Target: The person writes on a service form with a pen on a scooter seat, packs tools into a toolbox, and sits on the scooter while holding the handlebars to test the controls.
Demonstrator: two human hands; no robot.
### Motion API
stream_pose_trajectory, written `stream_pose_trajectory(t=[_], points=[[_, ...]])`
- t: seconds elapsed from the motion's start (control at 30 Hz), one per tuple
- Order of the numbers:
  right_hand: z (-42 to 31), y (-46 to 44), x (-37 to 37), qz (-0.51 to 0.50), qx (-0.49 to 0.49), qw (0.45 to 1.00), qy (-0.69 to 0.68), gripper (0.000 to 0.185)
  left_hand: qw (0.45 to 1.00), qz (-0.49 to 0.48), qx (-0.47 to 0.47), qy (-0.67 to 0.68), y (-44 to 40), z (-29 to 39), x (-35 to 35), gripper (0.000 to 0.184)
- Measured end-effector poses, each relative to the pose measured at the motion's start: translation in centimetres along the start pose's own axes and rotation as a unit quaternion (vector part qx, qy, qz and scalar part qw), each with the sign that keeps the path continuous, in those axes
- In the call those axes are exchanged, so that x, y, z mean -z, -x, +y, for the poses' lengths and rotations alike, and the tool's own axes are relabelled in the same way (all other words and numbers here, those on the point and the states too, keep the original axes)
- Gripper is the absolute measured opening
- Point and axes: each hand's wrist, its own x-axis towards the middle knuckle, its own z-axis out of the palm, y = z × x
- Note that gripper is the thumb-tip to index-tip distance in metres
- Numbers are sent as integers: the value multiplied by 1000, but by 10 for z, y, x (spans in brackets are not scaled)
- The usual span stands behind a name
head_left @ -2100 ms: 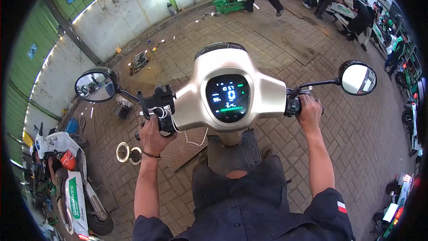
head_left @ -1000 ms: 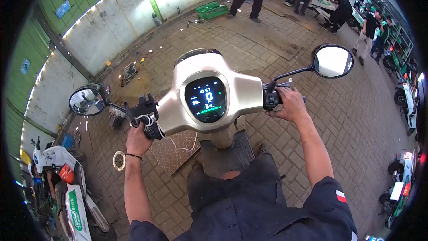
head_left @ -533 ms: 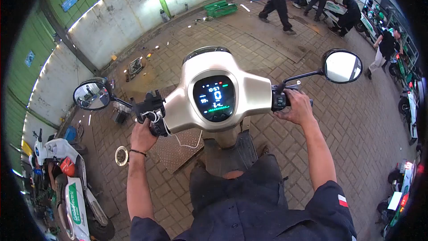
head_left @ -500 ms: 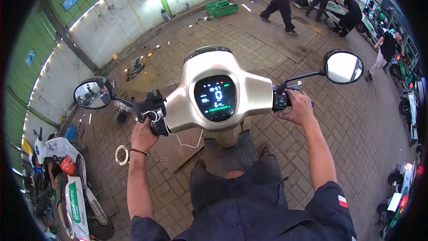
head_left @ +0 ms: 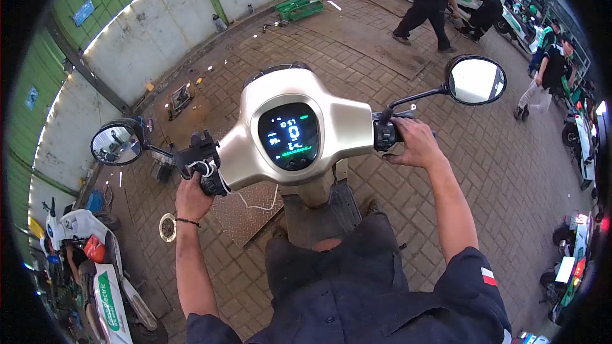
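My left hand (head_left: 193,197) is wrapped round the left handlebar grip of a pale gold scooter (head_left: 347,129), just below a black phone holder (head_left: 197,153) with a white cable (head_left: 258,206). On the right handlebar grip (head_left: 426,132) lies my right hand (head_left: 417,143), fingers curled over it and thumb near the black switch block (head_left: 384,135). Between the hands the lit display (head_left: 288,136) reads 10:57 and a large 0. Round mirrors stand out on the left (head_left: 117,144) and on the right (head_left: 477,80).
A white scooter (head_left: 111,293) stands at the left, near a metal ring (head_left: 167,227) and a metal plate (head_left: 239,216) on the floor. Green toolboxes (head_left: 298,8) lie by the wall (head_left: 153,38). One person (head_left: 433,0) walks ahead; others and parked scooters (head_left: 577,261) are at the right.
Compared with half a second ago, the handlebar and mirrors sit a little further left in view, both hands still on the grips. The walking person has moved right, past the toolboxes.
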Motion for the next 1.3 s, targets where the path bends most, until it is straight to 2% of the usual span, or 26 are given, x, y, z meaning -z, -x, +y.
stream_pose_trajectory(t=[0.07, 0.3, 0.6, 0.7, 0.77, 0.8, 0.9, 0.93, 1.03, 1.1, 1.3], points=[[0, 0, -4, 37, 14, 999, -6, 86, 1000, 1, -3, -5, 0, 1, 0, 46], [-5, 0, -1, 41, 1, 999, -18, 83, 1000, -19, 12, -7, -1, 2, 1, 44], [2, 0, -5, 52, 21, 998, -19, 77, 1000, 6, 0, -15, 1, 3, 1, 41], [1, -3, 1, 38, 31, 999, -17, 80, 1000, 7, 1, -23, 0, -1, 0, 38], [-3, -7, 14, -81, -65, 994, -43, 78, 999, -10, 19, -42, 1, 0, 0, 37], [-1, -11, 15, -93, -77, 991, -52, 75, 999, 25, -8, -31, 1, 0, -2, 37], [-4, -17, 22, -128, -63, 989, -50, 73, 999, 5, 16, -51, 2, 1, 0, 39], [-7, -18, 25, -128, -62, 989, -49, 73, 998, 24, -12, -52, 3, -1, -2, 42], [-14, -13, 26, -137, -75, 987, -29, 72, 999, 29, -11, -43, 3, -2, -1, 42], [-13, -8, 19, -75, -68, 995, -21, 71, 999, 23, -3, -39, 2, -3, -1, 41], [-16, -11, 25, -94, -63, 993, -22, 72, 998, 26, -6, -49, 2, -2, 0, 40]])
